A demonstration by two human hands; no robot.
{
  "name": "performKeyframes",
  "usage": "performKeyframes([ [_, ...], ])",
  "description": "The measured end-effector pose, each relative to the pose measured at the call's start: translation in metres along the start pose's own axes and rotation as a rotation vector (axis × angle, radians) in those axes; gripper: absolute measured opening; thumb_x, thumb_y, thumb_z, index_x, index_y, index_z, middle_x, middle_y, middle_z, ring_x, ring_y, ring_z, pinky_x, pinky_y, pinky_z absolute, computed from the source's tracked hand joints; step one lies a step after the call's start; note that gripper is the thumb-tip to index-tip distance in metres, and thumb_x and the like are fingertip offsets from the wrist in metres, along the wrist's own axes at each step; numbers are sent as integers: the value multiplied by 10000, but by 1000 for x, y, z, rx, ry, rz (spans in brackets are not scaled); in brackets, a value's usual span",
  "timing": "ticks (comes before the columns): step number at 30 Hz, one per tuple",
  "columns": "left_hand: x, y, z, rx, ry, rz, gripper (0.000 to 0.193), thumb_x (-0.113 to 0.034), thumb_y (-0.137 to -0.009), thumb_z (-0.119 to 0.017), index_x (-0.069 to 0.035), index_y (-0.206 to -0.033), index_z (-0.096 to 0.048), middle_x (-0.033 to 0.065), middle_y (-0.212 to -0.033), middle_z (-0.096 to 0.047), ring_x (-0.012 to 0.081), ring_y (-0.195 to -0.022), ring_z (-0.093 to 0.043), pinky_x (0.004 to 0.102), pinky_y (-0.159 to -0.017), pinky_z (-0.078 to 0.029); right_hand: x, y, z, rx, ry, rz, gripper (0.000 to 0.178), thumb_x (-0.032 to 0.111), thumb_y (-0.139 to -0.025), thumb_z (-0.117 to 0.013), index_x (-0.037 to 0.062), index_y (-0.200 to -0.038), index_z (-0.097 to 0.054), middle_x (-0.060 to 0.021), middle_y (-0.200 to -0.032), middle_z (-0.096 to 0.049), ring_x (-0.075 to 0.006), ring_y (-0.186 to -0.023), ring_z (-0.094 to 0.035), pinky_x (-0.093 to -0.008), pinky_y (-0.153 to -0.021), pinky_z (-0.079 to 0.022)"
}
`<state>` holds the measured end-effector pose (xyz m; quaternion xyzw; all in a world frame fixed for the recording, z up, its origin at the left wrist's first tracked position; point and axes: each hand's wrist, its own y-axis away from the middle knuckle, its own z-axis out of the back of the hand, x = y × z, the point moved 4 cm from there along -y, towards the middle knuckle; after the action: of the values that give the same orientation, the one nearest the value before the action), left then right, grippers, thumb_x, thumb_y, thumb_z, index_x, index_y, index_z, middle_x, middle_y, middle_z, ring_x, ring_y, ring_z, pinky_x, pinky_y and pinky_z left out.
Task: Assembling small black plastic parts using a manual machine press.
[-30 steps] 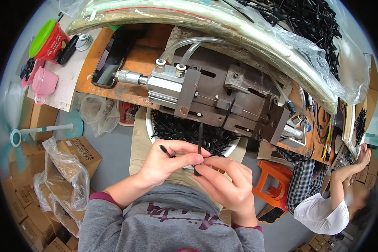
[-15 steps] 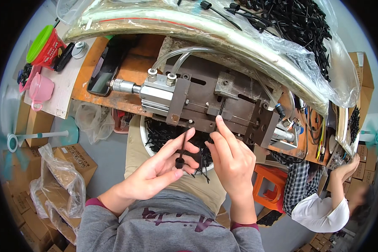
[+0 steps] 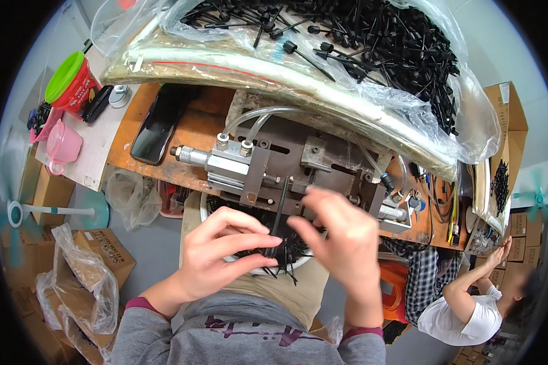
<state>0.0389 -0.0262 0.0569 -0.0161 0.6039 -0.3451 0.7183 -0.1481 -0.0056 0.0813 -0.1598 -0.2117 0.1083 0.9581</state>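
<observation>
The wooden bench (image 3: 125,143) carries a metal fixture (image 3: 286,161), with a white basin (image 3: 204,212) below its near edge. Over the basin, the right hand (image 3: 347,234) is motion-blurred, thumb and forefinger spread; whether its other fingers hold anything, I cannot tell. The left hand (image 3: 225,248), nearer the rod, pinches its lower end between fingertips. That black rod (image 3: 279,213) runs away from the body, far end toward the fixture, right thumb just beside its right side

left hand (image 3: 222,255): spread → pinching black rod (image 3: 281,210) | right hand (image 3: 347,237): thumb, forefinger now parted
</observation>
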Motion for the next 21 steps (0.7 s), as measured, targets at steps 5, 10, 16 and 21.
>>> performKeyframes([
  [5,0,-9,-18,29,-312,-201,312,-108,-687,-795,-23,-969,-694,127,-1218,-635,259,-881,-650,327,-745,-551,-15,-92,51,-369,70,115,151,113,-777,-726,42,-885,-648,-97,-861,-662,-274,-675,-649,-373,-579,-497],
  [10,5,-16,-48,98,-490,-251,296,-105,-696,-776,-11,-957,-672,142,-1222,-640,252,-849,-666,315,-710,-541,-61,-184,54,-159,507,14,291,125,-726,-710,76,-1012,-690,-85,-1016,-707,-285,-899,-670,-389,-808,-526],
  [16,19,-13,-62,137,-619,-268,260,-84,-700,-739,1,-936,-670,151,-1256,-626,214,-718,-647,302,-649,-520,-75,-220,32,232,586,-156,310,62,-700,-637,12,-998,-706,-186,-994,-706,-340,-976,-681,-417,-818,-563],
  [21,20,-21,-65,148,-657,-268,233,-79,-700,-734,-1,-912,-673,150,-1254,-629,188,-622,-606,286,-591,-493,-93,-214,37,239,470,-113,304,77,-666,-679,43,-965,-728,-180,-958,-707,-327,-939,-683,-423,-824,-555],
])
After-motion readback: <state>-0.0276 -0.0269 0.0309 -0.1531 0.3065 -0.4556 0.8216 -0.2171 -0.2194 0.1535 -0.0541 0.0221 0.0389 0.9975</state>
